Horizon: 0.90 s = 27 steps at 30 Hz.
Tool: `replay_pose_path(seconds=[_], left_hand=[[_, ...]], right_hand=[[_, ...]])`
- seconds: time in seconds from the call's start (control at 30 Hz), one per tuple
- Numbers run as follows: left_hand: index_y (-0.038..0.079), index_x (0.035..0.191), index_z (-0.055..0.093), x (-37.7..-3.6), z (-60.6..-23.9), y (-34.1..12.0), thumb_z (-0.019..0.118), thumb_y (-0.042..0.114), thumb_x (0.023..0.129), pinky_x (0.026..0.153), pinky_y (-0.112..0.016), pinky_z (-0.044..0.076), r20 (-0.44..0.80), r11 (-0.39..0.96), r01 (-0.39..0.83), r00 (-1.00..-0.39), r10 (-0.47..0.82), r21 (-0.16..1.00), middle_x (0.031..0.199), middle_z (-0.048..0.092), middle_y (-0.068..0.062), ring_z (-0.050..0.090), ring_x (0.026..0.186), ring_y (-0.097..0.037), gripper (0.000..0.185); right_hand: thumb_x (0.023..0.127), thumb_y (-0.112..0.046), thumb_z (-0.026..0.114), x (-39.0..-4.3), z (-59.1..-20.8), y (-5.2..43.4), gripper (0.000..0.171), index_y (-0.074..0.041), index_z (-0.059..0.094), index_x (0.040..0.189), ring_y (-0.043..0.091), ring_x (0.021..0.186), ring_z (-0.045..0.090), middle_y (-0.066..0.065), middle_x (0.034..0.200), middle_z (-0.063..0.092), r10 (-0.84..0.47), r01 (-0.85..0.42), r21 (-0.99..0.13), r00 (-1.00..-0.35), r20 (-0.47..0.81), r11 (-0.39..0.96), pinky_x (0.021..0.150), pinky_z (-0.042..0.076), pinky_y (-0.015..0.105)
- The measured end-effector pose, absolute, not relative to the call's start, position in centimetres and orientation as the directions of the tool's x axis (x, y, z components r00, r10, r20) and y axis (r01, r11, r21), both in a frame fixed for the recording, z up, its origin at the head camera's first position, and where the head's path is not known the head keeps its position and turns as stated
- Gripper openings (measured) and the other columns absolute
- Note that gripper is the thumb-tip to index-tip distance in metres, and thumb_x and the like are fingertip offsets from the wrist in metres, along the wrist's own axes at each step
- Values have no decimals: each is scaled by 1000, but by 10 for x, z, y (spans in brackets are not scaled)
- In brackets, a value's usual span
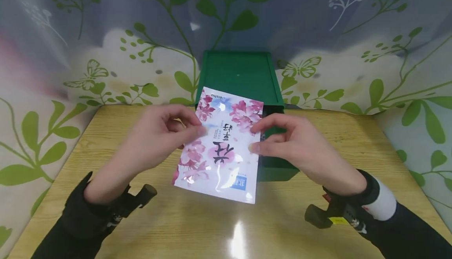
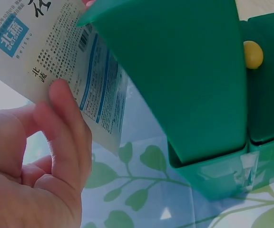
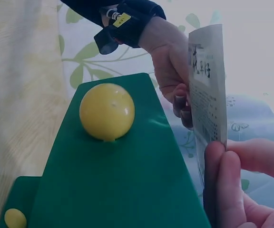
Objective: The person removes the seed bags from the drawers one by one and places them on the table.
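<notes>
A glossy white flat packet (image 1: 220,180) with pink blossoms and dark lettering is held up tilted in the head view. My left hand (image 1: 159,133) pinches its left edge, thumb on the printed face. On the opposite edge, my right hand (image 1: 303,149) pinches the packet between thumb and fingers. Behind and below it stands a green drawer box (image 1: 238,72), with its upper drawer (image 1: 279,174) pulled out. The packet hides much of that drawer. Small print and a barcode cover the packet's back (image 2: 56,61) in the left wrist view.
A round yellow knob (image 3: 107,111) sits on the pulled-out drawer's front, and a smaller-looking yellow knob (image 3: 15,218) on the drawer beneath. The wooden table (image 1: 141,219) is bounded by patterned cloth (image 1: 141,23) at the back and sides.
</notes>
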<state>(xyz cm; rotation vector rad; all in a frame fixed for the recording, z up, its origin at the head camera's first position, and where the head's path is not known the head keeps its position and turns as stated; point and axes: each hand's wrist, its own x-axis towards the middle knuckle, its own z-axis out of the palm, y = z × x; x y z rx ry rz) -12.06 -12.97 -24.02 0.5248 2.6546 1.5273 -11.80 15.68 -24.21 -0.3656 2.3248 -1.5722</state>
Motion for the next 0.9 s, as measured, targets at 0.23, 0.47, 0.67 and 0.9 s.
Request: replay_pose_path(seconds=[0.23,0.47,0.67,0.9], left_hand=[[8,100,71,-116,-240,-144,76,24,91,39,-29,28,174,443,258,-959,223,859,58,60,-4,42,45,-14,19],[8,100,71,-110,-247,-175,77,23,90,41,-26,41,219,521,235,-971,93,821,68,69,-5,57,50,-15,19],[10,101,69,-103,-264,-206,77,21,90,39,-27,40,200,578,172,-980,15,798,62,65,-5,54,46,-14,17],[13,100,68,-92,-290,-240,75,26,92,43,-27,45,110,614,43,-991,-72,789,65,69,-3,60,50,-14,16]], right_hand=[[91,-12,74,-111,-240,141,33,-12,67,124,27,97,70,6,115,69,-398,-85,-964,-917,-23,252,89,53,40],[94,-4,68,-101,-240,109,38,-6,62,132,25,102,68,10,119,67,-477,-102,-990,-878,44,97,86,55,38],[95,-4,66,-96,-251,78,42,-2,58,137,18,104,66,7,130,59,-549,-139,-989,-831,88,51,84,55,35],[93,0,67,-87,-264,39,49,0,52,141,11,106,63,5,130,53,-580,-85,-996,-811,71,-4,88,53,26]])
